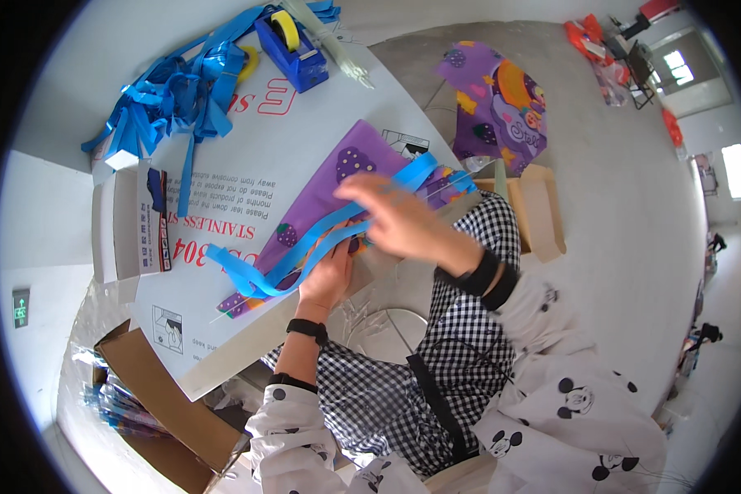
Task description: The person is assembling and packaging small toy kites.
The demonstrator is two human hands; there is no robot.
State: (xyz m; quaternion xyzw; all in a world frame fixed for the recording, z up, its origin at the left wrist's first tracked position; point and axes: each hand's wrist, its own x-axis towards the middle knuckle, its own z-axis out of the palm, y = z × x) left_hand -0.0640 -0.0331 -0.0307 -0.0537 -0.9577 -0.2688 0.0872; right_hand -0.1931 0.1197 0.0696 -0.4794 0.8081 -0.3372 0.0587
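Observation:
A purple printed kite with thin pale rods lies across the table in front of me. My left hand is closed at its near edge, where a blue ribbon runs in a long loop over the kite. Above and to the right, my right hand hovers over the kite and ribbon, index finger stretched out to the left. Motion smears it, and whether it pinches anything is unclear. The ribbon's folded end lies at the kite's lower left, and its other loop reaches the upper right.
A heap of blue ribbons and a blue tape dispenser are at the table's far side. An upright box stands at the left. Another purple kite lies beyond the right edge, by an open carton. A brown carton holds packets at lower left.

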